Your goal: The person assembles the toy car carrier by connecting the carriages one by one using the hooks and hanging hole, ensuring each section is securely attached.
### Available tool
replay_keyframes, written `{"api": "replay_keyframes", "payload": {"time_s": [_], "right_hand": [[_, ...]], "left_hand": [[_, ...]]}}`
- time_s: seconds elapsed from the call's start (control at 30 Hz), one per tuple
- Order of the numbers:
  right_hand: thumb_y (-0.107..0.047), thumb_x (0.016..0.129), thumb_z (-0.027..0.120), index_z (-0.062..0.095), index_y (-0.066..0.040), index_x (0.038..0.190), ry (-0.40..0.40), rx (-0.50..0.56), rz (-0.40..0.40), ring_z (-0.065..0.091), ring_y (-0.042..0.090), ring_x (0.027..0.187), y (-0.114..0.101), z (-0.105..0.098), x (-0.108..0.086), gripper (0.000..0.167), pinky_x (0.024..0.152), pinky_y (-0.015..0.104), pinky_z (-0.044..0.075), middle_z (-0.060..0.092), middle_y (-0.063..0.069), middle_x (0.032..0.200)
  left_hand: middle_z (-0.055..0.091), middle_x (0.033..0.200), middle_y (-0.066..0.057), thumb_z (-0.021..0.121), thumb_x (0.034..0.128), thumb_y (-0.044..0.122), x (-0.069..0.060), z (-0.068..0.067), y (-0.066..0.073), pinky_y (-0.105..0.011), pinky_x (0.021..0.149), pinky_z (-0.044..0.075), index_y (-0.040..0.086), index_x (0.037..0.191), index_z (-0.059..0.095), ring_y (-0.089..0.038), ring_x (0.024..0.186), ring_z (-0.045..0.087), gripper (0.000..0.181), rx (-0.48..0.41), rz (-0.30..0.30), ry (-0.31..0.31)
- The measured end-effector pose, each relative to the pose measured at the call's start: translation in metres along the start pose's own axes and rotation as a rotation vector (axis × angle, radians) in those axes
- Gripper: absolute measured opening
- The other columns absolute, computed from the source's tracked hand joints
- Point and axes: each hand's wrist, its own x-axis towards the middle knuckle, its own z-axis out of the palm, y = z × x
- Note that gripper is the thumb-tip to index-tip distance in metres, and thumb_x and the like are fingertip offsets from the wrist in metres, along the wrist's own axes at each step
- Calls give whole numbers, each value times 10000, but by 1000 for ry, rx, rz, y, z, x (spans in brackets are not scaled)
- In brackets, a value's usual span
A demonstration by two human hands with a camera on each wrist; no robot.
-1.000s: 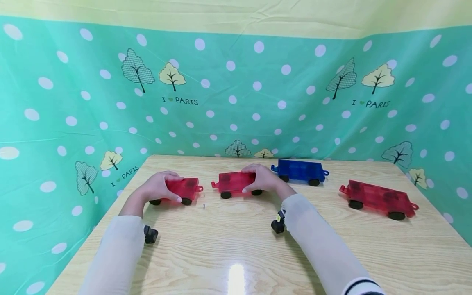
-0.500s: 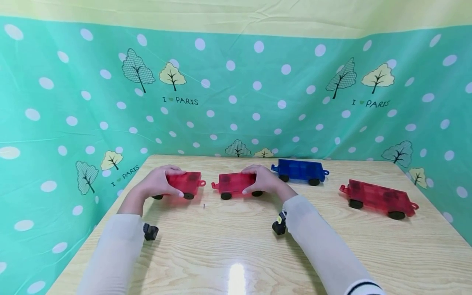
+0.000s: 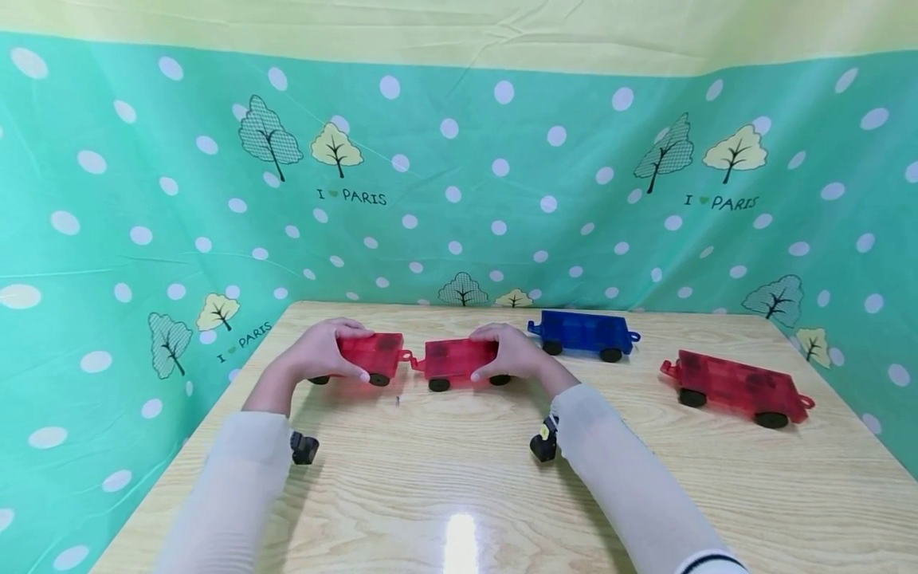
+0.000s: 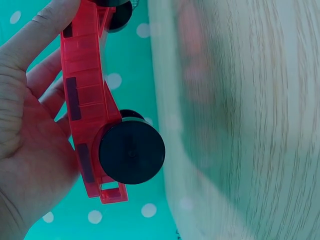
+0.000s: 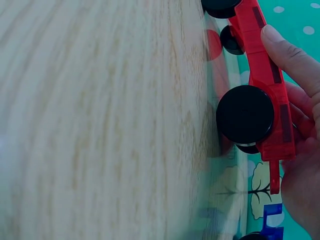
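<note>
The left hand [image 3: 315, 355] pinches a red car, the left car [image 3: 373, 355]; in the left wrist view its thumb [image 4: 42, 32] presses the near side while the fingers [image 4: 50, 75] lie behind. The right hand [image 3: 512, 351] grips another red car, the right car [image 3: 452, 360], at three o'clock from the left one, its thumb [image 5: 290, 57] on one side and the fingers [image 5: 300, 102] behind. Both cars sit upright over the far part of the wooden table [image 3: 459, 462]. The loop [image 3: 406, 355] at the left car's three o'clock end meets the hook [image 3: 417, 363] at the right car's nine o'clock end; whether they are linked cannot be told. Black wheels [image 4: 132, 152] show under the left car, and whether they touch the table is unclear. A blue car [image 3: 584, 331] stands between two and three o'clock from the right car, near that hand; a third red car [image 3: 735, 384] stands well apart, between three and four o'clock from the blue one. Pale sleeves [image 3: 631, 470] cover the forearms, a small black camera [image 3: 304, 448] at each wrist. At twelve o'clock, behind the table, hangs a dotted green cloth [image 3: 459, 159] with printed trees.
</note>
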Motion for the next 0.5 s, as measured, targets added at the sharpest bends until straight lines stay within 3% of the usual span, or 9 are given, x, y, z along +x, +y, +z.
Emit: {"api": "replay_keyframes", "payload": {"time_s": [0.5], "right_hand": [[-294,722,882,616,-125,1331,11,-1,-2,419,282,1324,-2,1,-2,685,1091,446,354,539,49,1381]], "left_hand": [[509,1387,-151,916,630,399,7,7,3,-465,861,530,107,1345,607,-387,1261,407,832,-11,-29,-28]]}}
